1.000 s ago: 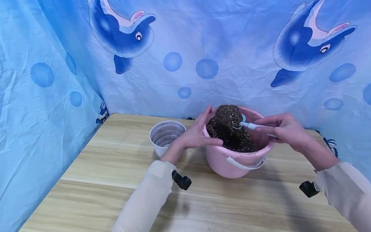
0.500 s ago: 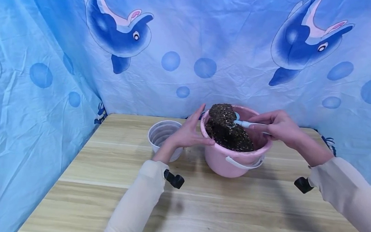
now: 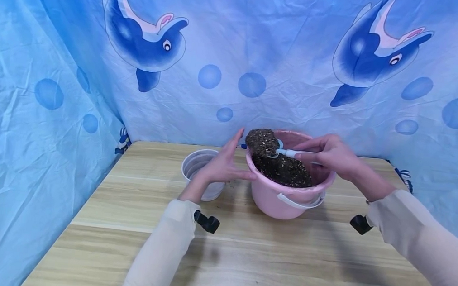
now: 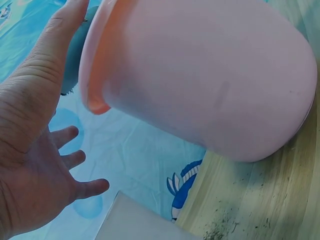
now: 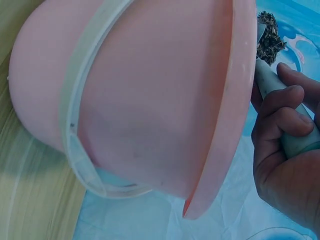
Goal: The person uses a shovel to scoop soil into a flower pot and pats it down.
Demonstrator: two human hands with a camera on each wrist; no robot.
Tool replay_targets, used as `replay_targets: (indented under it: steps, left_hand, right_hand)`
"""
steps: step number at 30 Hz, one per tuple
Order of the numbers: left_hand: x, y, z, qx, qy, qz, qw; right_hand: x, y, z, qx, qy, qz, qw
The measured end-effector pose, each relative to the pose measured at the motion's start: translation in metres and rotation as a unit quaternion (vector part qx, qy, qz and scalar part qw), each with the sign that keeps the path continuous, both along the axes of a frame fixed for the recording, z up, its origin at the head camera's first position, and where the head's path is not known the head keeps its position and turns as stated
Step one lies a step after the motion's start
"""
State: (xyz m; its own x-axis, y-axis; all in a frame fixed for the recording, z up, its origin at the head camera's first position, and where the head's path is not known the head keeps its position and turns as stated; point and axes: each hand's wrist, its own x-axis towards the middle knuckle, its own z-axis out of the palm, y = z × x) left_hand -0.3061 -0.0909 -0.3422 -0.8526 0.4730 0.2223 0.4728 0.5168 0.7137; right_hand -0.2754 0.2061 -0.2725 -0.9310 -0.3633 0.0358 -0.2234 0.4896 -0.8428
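A pink bucket (image 3: 285, 201) with a white handle stands on the table, dark soil (image 3: 289, 172) inside it. My right hand (image 3: 331, 157) grips the pale blue handle of a small trowel (image 3: 289, 153), also seen in the right wrist view as a trowel handle (image 5: 295, 122). Heaped soil (image 3: 261, 142) covers the trowel's blade, over the bucket's left rim. My left hand (image 3: 225, 163) is spread with fingers apart between the bucket and a white plastic pot (image 3: 199, 161), its thumb close to the bucket's rim. That wrist partly hides the pot.
The wooden table (image 3: 242, 267) reaches back to a blue dolphin-print cloth (image 3: 238, 35) that hangs behind and to the left. Soil crumbs (image 4: 220, 230) lie on the table beside the bucket. The bucket's white handle (image 3: 299, 203) hangs down at its front.
The trowel, heaped with soil, has moved left from over the bucket's middle to its left rim. My left hand has come off the rim and shifted left toward the pot.
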Motion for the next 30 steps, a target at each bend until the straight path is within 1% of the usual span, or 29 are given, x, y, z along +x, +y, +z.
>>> replay_targets:
  steps: [6, 10, 15, 18, 21, 25, 27, 30]
  left_hand:
    - [0.001, -0.012, 0.001, 0.010, -0.010, 0.006, 0.9999]
    - [0.002, -0.020, 0.000, 0.017, 0.000, 0.005, 0.9998]
    - [0.002, -0.027, -0.001, 0.030, 0.005, 0.004, 0.9995]
    - [0.003, -0.033, 0.000, 0.038, 0.006, 0.005, 0.9992]
    - [0.004, -0.039, 0.000, 0.040, 0.010, 0.008, 0.9991]
    - [0.004, -0.048, -0.002, 0.035, 0.016, 0.023, 0.9990]
    - [0.004, -0.054, -0.003, 0.033, 0.019, 0.031, 0.9988]
    - [0.003, -0.061, -0.006, 0.034, 0.021, 0.040, 0.9984]
  right_hand:
    - [-0.005, -0.011, 0.002, 0.004, -0.007, 0.013, 0.9999]
    - [-0.009, -0.019, 0.003, 0.021, 0.006, 0.019, 0.9996]
    - [-0.012, -0.027, 0.005, 0.021, -0.006, 0.029, 0.9993]
    - [-0.014, -0.033, 0.006, 0.025, -0.001, 0.039, 0.9989]
    - [-0.016, -0.039, 0.007, 0.004, 0.006, 0.064, 0.9979]
    - [-0.018, -0.050, 0.005, -0.047, -0.002, 0.099, 0.9940]
    - [-0.018, -0.055, 0.005, -0.059, -0.005, 0.107, 0.9925]
    - [-0.017, -0.061, 0.005, -0.056, -0.002, 0.107, 0.9927]
